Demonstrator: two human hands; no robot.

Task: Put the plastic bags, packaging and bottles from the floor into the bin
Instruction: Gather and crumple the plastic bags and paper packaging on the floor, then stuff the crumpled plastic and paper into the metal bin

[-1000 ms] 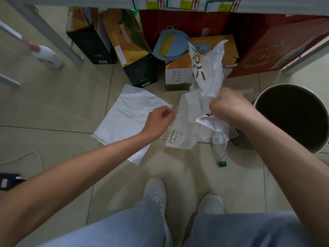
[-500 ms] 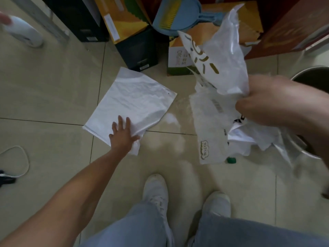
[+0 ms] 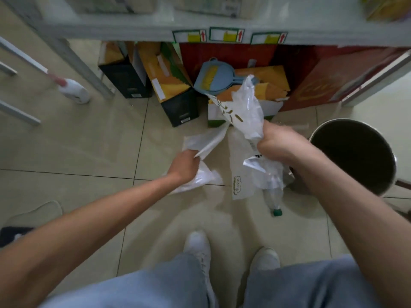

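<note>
Two hands grip bags; one bottle, one bin.

bin mouth open, boxes crowding behind

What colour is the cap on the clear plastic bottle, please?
Green; the clear plastic bottle's cap shows best in the head view.

Shop stockroom: labelled shelf, stacked cartons.
</note>
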